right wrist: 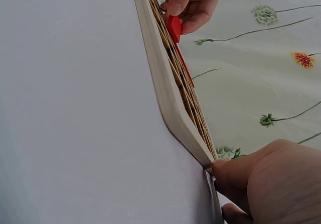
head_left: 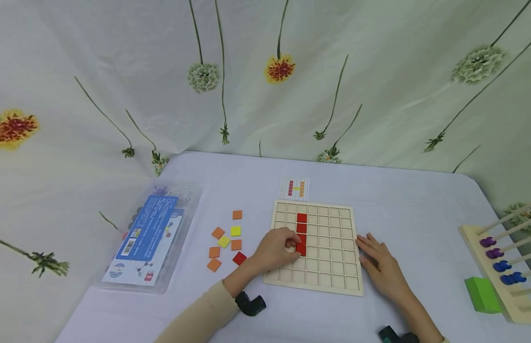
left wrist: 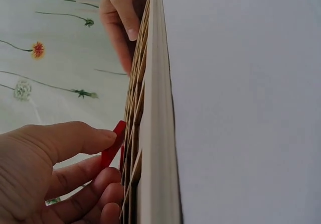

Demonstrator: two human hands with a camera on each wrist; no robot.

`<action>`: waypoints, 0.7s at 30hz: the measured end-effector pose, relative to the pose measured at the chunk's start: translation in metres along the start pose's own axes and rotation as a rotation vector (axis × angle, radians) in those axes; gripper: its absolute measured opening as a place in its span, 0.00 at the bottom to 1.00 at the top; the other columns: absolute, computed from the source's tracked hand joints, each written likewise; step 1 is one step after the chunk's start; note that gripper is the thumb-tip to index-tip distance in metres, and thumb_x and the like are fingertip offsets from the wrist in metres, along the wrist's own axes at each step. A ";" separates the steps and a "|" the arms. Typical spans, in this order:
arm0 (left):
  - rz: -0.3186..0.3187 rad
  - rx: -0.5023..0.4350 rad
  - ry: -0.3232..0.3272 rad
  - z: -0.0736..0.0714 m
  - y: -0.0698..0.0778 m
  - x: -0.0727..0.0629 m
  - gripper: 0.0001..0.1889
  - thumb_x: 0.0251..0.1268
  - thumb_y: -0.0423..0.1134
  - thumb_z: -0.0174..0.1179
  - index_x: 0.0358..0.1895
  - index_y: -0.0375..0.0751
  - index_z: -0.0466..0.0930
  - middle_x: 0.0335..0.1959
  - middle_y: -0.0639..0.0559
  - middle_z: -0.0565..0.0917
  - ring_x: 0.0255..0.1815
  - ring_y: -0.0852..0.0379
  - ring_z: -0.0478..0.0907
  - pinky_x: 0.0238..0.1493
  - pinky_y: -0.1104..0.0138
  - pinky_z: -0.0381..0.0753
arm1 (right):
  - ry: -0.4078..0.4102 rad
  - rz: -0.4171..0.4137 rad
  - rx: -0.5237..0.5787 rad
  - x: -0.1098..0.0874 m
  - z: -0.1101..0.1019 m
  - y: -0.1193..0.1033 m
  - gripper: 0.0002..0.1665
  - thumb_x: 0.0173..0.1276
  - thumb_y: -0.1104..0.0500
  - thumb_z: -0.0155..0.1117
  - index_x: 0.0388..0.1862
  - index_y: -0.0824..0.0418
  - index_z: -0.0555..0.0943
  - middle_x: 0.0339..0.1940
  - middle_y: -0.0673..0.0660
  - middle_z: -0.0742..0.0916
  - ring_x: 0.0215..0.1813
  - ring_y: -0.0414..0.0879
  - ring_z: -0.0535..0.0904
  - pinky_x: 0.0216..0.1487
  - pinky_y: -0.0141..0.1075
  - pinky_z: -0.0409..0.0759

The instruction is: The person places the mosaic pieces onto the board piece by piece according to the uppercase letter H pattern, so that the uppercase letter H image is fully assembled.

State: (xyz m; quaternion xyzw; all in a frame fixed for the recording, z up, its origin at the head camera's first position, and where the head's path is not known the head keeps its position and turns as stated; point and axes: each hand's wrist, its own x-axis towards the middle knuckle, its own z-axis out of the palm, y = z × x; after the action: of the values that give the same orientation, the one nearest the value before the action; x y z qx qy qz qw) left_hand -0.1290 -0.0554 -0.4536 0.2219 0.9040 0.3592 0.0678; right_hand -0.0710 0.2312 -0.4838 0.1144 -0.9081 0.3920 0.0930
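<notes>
Here, the left hand (head_left: pixel 276 248) reaches over a pale gridded board (head_left: pixel 331 267), its thumb and fingers (left wrist: pixel 80 174) pinching a red tile (left wrist: pixel 114 146), which the wrist views show tilted against the grid. In the head view that tile is in the third column from the left, directly below three red squares (head_left: pixel 301 228) that stand in a row down the same column. The right hand (head_left: pixel 380 264) lies at the board's right side, its fingers extended and a little spread, the tips touching the edge; the right wrist view shows the thumb against the rim. To the left of the board, loose on the tabletop (head_left: pixel 420 214), are five orange tiles (head_left: pixel 214 265), two yellow tiles (head_left: pixel 235 231) and one spare red tile (head_left: pixel 239 258), the last lying near the left forearm. Just beyond the board's far edge is a small card (head_left: pixel 294 188) printed with red, yellow and orange squares. A clear plastic case (head_left: pixel 161 284) with a blue and white label is at the far left, and a wooden bead frame (head_left: pixel 484 267) with purple and blue beads stands at the far right beside a green block (head_left: pixel 482 295).
</notes>
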 end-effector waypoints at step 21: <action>0.001 0.071 0.002 0.003 0.002 0.000 0.10 0.54 0.38 0.71 0.39 0.41 0.84 0.28 0.58 0.76 0.32 0.63 0.70 0.33 0.75 0.71 | -0.004 -0.011 -0.002 0.000 -0.001 -0.001 0.27 0.63 0.73 0.62 0.63 0.72 0.75 0.65 0.71 0.76 0.72 0.73 0.61 0.70 0.67 0.49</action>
State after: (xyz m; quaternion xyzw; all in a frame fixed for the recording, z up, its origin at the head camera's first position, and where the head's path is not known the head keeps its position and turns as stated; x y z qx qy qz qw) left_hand -0.1269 -0.0523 -0.4540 0.2242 0.9161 0.3271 0.0588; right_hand -0.0704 0.2309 -0.4826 0.1202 -0.9080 0.3904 0.0933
